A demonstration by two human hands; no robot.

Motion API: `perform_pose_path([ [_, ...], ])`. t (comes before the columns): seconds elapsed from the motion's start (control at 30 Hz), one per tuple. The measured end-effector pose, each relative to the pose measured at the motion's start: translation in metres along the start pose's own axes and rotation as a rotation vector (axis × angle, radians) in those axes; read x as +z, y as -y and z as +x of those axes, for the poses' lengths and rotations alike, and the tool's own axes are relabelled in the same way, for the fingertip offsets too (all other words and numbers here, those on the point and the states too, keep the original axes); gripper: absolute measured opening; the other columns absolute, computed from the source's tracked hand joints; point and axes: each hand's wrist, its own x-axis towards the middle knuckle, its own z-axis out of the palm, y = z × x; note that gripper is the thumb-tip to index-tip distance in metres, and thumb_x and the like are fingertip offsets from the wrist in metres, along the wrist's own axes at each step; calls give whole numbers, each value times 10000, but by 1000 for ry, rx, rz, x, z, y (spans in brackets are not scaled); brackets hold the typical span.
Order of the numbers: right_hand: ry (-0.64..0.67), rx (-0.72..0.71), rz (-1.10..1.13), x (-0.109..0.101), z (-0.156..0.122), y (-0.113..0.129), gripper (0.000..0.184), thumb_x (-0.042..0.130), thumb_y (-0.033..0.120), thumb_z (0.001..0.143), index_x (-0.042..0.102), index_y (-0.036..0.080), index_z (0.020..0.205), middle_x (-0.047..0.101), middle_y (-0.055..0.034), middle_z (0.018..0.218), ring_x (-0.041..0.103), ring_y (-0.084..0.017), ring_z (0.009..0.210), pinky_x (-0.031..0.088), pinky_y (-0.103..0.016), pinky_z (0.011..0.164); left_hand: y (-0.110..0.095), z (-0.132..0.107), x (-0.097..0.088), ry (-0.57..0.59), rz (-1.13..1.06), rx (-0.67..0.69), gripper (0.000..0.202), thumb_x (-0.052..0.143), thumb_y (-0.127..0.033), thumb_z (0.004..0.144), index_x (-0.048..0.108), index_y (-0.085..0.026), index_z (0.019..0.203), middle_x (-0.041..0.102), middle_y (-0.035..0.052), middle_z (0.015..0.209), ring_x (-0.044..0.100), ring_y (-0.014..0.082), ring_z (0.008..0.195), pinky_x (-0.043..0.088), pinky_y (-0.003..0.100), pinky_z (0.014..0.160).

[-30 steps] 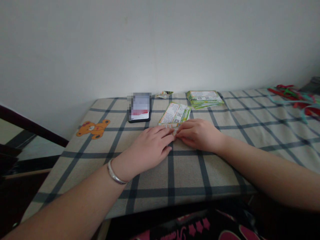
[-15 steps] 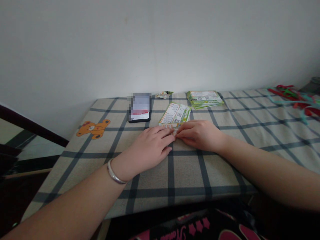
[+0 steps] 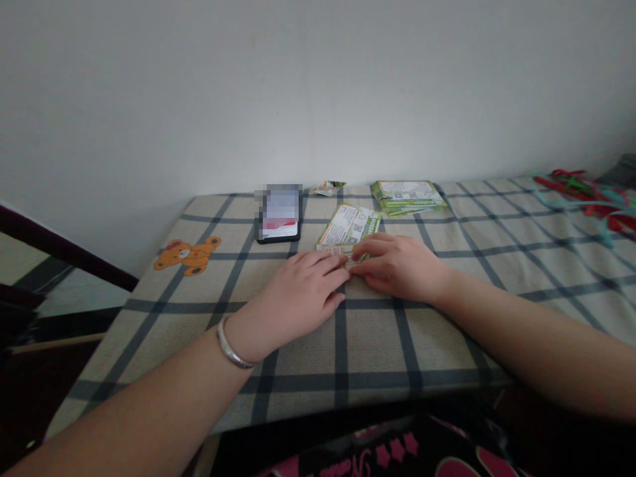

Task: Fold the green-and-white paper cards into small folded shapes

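Observation:
A green-and-white printed leaflet [image 3: 345,225] lies slanted on the table, with QR codes on its face. A narrow printed strip along its near edge looks folded. Over the left part of that strip lies my left hand [image 3: 305,291], fingers stretched out, a silver bangle at the wrist. My right hand [image 3: 402,268] rests on the strip's right end with its fingertips down and its fingers slightly apart. The fingertips of both hands almost meet and hide part of the near edge.
Behind stands a stack of similar leaflets [image 3: 410,194], with a small folded paper piece [image 3: 328,188] left of it. A phone [image 3: 281,228], partly pixelated, lies beyond my left hand. Colourful ribbons [image 3: 576,185] lie far right on the checked tablecloth [image 3: 298,384]. A bear picture [image 3: 186,256] is at left.
My right fingers have spread a little, the index finger moving up onto the leaflet. The left hand stays on the strip, and the view has shifted slightly.

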Motion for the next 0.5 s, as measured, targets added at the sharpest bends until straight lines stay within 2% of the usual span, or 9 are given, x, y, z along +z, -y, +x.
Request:
perform_pose_path([
  [0.13,-3,19,-15,-1,-1,-5,221,594,247,864,729,309,1027,678,-23,1135,628,-194,944,471,-308,760,1,0,2,10,-8,-2,310,516,-304,931,603,-180,1201,568,85,1349,486,266,1261,407,467,1058],
  [0.33,4,67,-34,-4,-3,-10,189,628,236,839,744,300,973,684,2,1161,652,-168,884,458,-267,691,1,0,1,23,-43,-1,310,500,-287,937,606,-181,1208,566,78,1357,486,250,1264,393,453,1083],
  [0.5,-7,97,-69,-8,-4,-13,203,614,235,857,751,312,986,658,-31,1210,656,-195,936,483,-291,727,1,-1,-1,34,-56,-24,339,479,-266,943,580,-198,1260,556,66,1372,480,241,1268,401,443,1071],
])
